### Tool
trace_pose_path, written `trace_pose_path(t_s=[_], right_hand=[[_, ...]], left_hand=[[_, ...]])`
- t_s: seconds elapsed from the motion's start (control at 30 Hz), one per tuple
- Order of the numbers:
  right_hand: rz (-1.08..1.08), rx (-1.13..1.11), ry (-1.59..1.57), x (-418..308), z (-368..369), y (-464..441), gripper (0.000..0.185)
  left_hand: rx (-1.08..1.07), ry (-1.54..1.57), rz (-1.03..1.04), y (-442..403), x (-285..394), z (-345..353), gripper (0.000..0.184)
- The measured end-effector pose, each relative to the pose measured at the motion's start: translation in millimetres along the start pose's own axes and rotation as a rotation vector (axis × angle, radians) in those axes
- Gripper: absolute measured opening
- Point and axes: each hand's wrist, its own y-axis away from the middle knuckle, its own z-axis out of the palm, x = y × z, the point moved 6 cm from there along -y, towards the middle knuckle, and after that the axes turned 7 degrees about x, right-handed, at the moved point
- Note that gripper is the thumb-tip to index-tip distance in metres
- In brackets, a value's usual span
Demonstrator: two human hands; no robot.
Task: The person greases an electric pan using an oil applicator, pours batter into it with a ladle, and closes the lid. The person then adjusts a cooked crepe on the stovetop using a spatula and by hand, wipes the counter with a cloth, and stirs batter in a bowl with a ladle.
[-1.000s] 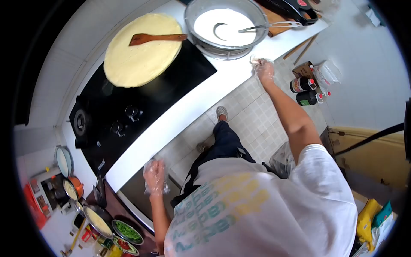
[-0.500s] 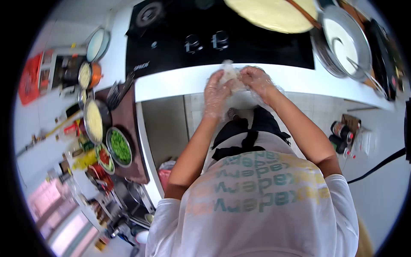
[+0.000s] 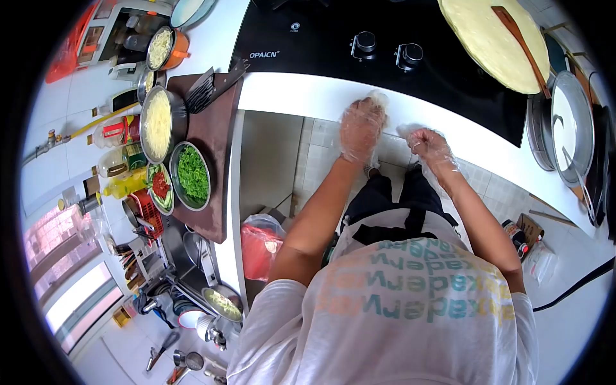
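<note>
Both hands wear loose clear plastic gloves. My left hand [image 3: 362, 131] is at the front edge of the white counter [image 3: 301, 90], fingers closed over a crumpled whitish wad [image 3: 378, 98] that shows at its fingertips; its material is unclear. My right hand [image 3: 432, 147] is apart from it, to the right, with curled fingers just off the counter edge. What those fingers hold, if anything, is hidden. Beyond the hands lies the black cooktop [image 3: 314, 61] with two knobs.
A large pale round sheet [image 3: 494, 45] with a wooden stick [image 3: 520, 45] lies at the back right. Beside it stands a metal bowl of white liquid [image 3: 568, 122]. To the left, a brown board [image 3: 215, 135] carries bowls of chopped greens [image 3: 191, 173] and pale shreds [image 3: 157, 125].
My hands have come apart; before, they met around the whitish wad. The left now has it at the counter edge, the right has drawn away. The view has shifted left.
</note>
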Motion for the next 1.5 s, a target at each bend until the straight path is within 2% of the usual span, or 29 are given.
trace_pose_path(t_s=[0.13,0.23,0.37,0.43,0.5,0.53,0.6,0.8,0.87,0.9,0.93,0.97,1.0,1.03,1.07,1.13,1.17,1.2,1.23,1.27,1.3,1.37,1.47,1.5], right_hand=[[-0.022,-0.001,0.032,-3,-2,5,0.011],[-0.018,0.002,0.044,1,-6,7,0.011],[0.034,0.009,0.027,11,-11,10,0.011],[0.033,0.004,0.027,16,-14,11,0.01],[0.02,-0.001,0.027,16,-16,12,0.01],[0.01,-0.002,0.026,15,-17,14,0.01],[-0.012,-0.01,0.012,12,-18,19,0.009],[0.015,-0.042,-0.003,19,-16,26,0.009],[0.061,-0.051,0.016,16,-13,25,0.009],[0.044,-0.052,0.006,13,-12,25,0.009],[0.026,-0.049,-0.005,9,-9,24,0.01],[0.011,-0.045,-0.015,6,-7,24,0.011],[0.002,-0.051,0.0,2,-4,25,0.011],[0.0,-0.054,0.014,-3,-1,29,0.011],[-0.002,-0.056,0.028,-4,-1,31,0.012],[0.029,-0.042,0.036,0,-2,34,0.012],[0.045,-0.035,0.035,2,-2,36,0.013],[0.059,-0.035,0.027,6,-3,37,0.013],[0.071,-0.032,0.018,12,-7,37,0.013],[0.082,-0.026,0.008,14,-11,38,0.014],[0.069,-0.017,0.027,14,-15,39,0.014],[0.053,-0.011,0.066,14,-19,43,0.015],[0.075,0.023,0.03,13,-23,46,0.013],[0.071,0.02,0.03,12,-24,47,0.013]], left_hand=[[0.031,-0.004,0.247,2,-2,-1,0.017],[0.064,0.223,-0.24,-17,-58,-11,0.012],[0.04,-0.302,0.069,-28,-128,-21,0.011],[-0.091,-0.527,-0.095,-30,-174,-24,0.011],[0.123,-0.627,0.025,-21,-190,-56,0.007],[-0.088,-0.783,-0.096,24,-265,-50,0.007],[-0.229,-0.85,-0.29,69,-320,-53,0.007],[0.23,-0.294,-0.723,121,-210,-138,0.013],[0.217,-0.209,-0.491,55,-172,-132,0.012],[0.257,-0.083,-0.538,46,-185,-116,0.014],[0.323,-0.086,-0.365,17,-156,-111,0.017],[0.224,-0.193,-0.249,4,-156,-93,0.017],[0.175,-0.135,-0.278,-4,-153,-75,0.019],[0.178,0.405,-0.86,-4,-166,-54,0.023],[0.154,0.237,-0.695,-11,-178,-41,0.024],[0.125,0.043,-0.49,-11,-199,-34,0.024],[0.119,0.013,-0.454,-20,-196,-46,0.021],[0.123,-0.083,-0.535,-19,-214,-53,0.025],[0.209,-0.733,0.083,-9,-236,-51,0.025],[0.22,-0.116,-0.515,-5,-277,-69,0.022],[0.191,0.538,-1.075,9,-289,-65,0.021],[0.141,0.348,-1.141,-10,-242,-94,0.018],[0.126,0.195,-1.111,12,-245,-100,0.016],[0.016,-0.183,-0.694,20,-260,-102,0.014]])
